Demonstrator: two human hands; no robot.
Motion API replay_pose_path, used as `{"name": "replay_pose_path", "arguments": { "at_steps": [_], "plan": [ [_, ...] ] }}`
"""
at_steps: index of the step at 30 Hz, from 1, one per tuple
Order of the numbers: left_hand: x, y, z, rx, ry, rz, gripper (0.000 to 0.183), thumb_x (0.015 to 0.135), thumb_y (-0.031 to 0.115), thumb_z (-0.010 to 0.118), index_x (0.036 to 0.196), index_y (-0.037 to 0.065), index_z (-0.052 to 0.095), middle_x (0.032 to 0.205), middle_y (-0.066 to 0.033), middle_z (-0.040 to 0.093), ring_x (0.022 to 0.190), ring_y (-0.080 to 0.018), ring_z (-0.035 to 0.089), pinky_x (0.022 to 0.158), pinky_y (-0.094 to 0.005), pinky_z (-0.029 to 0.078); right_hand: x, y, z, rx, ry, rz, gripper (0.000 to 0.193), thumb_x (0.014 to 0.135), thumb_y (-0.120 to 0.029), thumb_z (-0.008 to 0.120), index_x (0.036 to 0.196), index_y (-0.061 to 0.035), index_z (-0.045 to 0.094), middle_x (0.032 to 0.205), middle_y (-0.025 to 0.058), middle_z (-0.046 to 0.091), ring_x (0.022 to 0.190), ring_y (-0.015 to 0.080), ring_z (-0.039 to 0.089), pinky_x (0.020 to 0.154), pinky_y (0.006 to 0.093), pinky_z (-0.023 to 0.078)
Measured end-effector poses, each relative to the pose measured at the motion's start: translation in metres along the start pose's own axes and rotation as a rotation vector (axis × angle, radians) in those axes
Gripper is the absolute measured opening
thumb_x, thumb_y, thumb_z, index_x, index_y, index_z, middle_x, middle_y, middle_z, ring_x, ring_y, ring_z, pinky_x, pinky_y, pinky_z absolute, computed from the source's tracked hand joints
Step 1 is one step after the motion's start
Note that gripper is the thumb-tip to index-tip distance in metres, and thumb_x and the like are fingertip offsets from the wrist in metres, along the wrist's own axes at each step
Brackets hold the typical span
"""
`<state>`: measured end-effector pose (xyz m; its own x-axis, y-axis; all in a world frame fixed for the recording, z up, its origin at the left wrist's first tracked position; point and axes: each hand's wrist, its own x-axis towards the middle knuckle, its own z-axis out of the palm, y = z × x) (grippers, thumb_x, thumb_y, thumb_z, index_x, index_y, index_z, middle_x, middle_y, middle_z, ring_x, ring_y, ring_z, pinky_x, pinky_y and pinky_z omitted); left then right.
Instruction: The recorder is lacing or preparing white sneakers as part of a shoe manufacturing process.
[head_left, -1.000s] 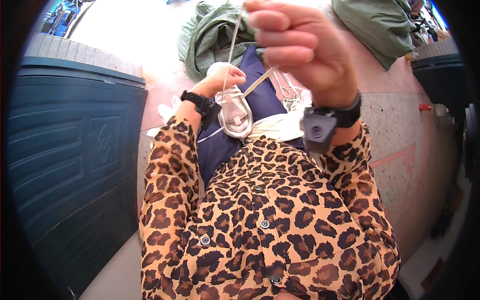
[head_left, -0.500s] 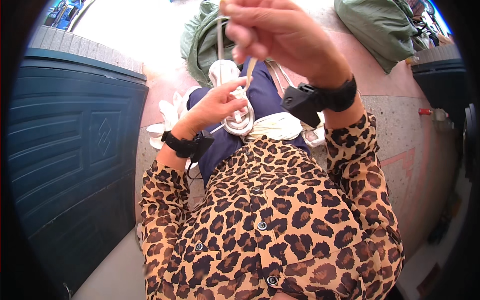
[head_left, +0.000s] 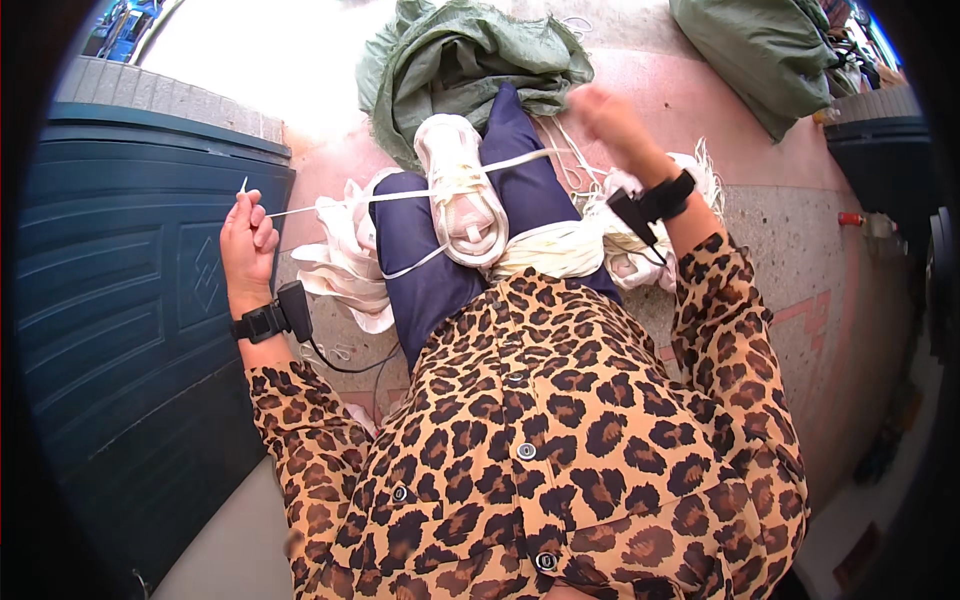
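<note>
White shoe [head_left: 470, 218]: on the person's lap, resting over the dark blue trousers [head_left: 527, 170], with its opening toward the leopard-print shirt [head_left: 600, 430].

White lace [head_left: 520, 160]: crosses the shoe's upper, one run stretching out toward each hand; a slack strand also curves from the shoe over the left thigh.

Left hand [head_left: 247, 245]: thumb and fingers pressed together, pinching the lace well out to the left of the shoe (a short tip pokes up above the fingertips).

Right hand [head_left: 612, 122]: raised to the right of the trousers, near the end of the other lace run; it is blurred, so whether it grips the lace cannot be told.

Laced part: the lace seems to be through at least some of the shoe's holes, judging by the crossing over its front and the lengths leaving on both sides.

Loose part: no knot or bow can be made out, and long lengths hang free of the shoe, so the lacing looks only partway along.

Cream bundle [head_left: 555, 250]: bunched on the lap, just to the right of the shoe.

White pile [head_left: 345, 265]: beside the left leg.

Green sack [head_left: 470, 60]: crumpled on the ground beyond the knees.
</note>
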<state>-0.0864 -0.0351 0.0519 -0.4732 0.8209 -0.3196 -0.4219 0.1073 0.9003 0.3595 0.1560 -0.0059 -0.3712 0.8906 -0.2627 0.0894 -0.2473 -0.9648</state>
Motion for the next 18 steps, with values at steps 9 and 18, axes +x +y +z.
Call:
{"name": "replay_pose_path", "arguments": {
  "at_steps": [9, 18],
  "plan": [
    [-0.019, -0.049, 0.059, 0.906, -0.136, -0.047, 0.028, 0.089, 0.025, 0.056, 0.103, 0.002, 0.064, 0.074, -0.0051, 0.062, 0.042, -0.0084, 0.055, 0.033, -0.0189, 0.033, -0.029, 0.078, 0.086, -0.921, -0.23, -0.254, 0.016, 0.082, -0.014, 0.051, 0.08, -0.0019, 0.062, 0.08, 0.0164, 0.062, 0.078, 0.0325, 0.06, 0.07, 0.0392, 0.047],
    [-0.047, -0.151, 0.099, 0.948, -0.212, -0.092, 0.019, 0.085, 0.015, 0.054, 0.087, 0.0, 0.066, 0.061, -0.0099, 0.061, 0.039, -0.0159, 0.057, 0.041, -0.0278, 0.045, -0.031, 0.078, 0.107, -1.352, -0.206, -0.728, 0.009, 0.076, -0.012, 0.052, 0.078, -0.0059, 0.059, 0.078, 0.0096, 0.058, 0.077, 0.0251, 0.057, 0.068, 0.0391, 0.044]
  ]
}}
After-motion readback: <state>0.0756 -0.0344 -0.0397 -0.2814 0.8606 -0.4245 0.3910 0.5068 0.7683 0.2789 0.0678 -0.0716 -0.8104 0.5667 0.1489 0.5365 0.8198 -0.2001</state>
